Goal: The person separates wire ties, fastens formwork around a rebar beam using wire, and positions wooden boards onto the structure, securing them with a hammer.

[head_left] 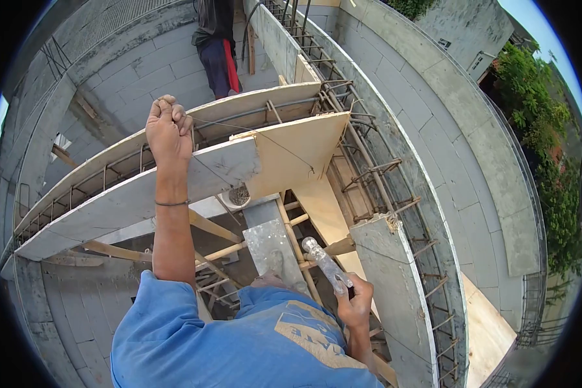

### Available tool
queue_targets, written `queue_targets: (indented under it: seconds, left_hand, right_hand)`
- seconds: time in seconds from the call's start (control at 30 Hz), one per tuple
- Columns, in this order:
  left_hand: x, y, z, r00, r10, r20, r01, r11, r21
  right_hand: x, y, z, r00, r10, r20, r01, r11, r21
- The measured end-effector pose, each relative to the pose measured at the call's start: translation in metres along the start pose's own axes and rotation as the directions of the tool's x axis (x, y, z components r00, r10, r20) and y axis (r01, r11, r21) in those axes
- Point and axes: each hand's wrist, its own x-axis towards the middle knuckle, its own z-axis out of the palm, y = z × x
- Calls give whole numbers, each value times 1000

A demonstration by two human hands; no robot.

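At the upper left of centre, the left hand (169, 126) is pinching a thin dark wire (265, 137) in closed fingers; the wire is stretching across a pale tan plywood panel (284, 169). At the lower right of centre, the right hand (355, 302) is gripping a whitish, scuffed metal hammer (327, 264). A long curved grey board (110, 210) is passing behind the left forearm.

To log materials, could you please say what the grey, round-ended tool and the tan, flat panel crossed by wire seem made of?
Tool: probably metal, blotchy, given its dull grey sheen.
Panel: likely bare plywood, given its smooth tan face and ragged edge.
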Motion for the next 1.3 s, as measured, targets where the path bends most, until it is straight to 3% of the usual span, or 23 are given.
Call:
queue_targets:
  seconds: [0.27,0.4,0.5,0.57,0.6,0.63,0.67,0.7,0.77,0.83,0.9,0.97,1.0,1.07,1.17,1.23,1.27,1.3]
  left_hand:
    - [15,5,16,998,-52,-39,56,991,121]
    - [32,16,91,966,-154,207,121,979,165]
    - [21,1,173,858,-280,430,252,960,123]
    - [9,-29,215,794,-309,524,320,945,73]
    - [9,-62,229,757,-306,577,425,902,-78]
    - [-5,-73,255,825,-347,446,374,927,31]
    - [3,-106,260,734,-320,599,466,879,-102]
    - [10,-106,270,735,-314,601,462,881,-104]
    - [21,-108,284,885,-285,369,319,947,-33]
    - [73,-119,241,888,-256,383,315,944,-101]
    - [100,-120,195,920,-315,233,330,944,-27]
    - [119,-124,146,888,-412,205,365,902,231]
    - [124,-128,132,888,-416,198,367,899,240]
    - [134,-133,105,867,-481,132,237,631,738]
    - [139,-168,81,870,-478,125,147,491,859]
    - [145,-170,75,876,-477,74,180,465,867]
    - [141,-151,84,811,-563,158,-28,232,972]
    - [140,-138,88,718,-665,206,-268,9,963]
  right_hand:
    - [32,47,25,999,7,-33,-7,1000,-10]
    - [46,54,31,999,-28,-33,30,997,71]
    - [52,66,41,998,-63,-1,62,987,150]
    - [53,66,45,998,-70,-3,70,985,155]
    - [53,66,48,997,-74,-11,74,984,162]
    - [52,66,49,997,-82,-10,82,983,161]
    - [51,66,50,998,-62,1,61,983,171]
    - [50,66,50,999,-42,11,40,983,180]
    - [48,63,48,999,-29,17,26,988,155]
    - [43,65,46,999,-44,-20,46,993,106]
    - [39,74,44,999,-19,-44,24,992,127]
    - [35,84,43,997,22,-76,-10,988,155]
    - [34,85,41,996,56,-73,-46,991,126]
    - [41,82,43,993,49,-104,-36,991,125]
    - [50,88,44,988,88,-126,-71,988,137]
    - [57,96,46,991,65,-114,-53,993,104]
    - [60,90,45,995,38,-95,-33,998,58]
    - [66,85,48,993,60,-101,-54,997,59]
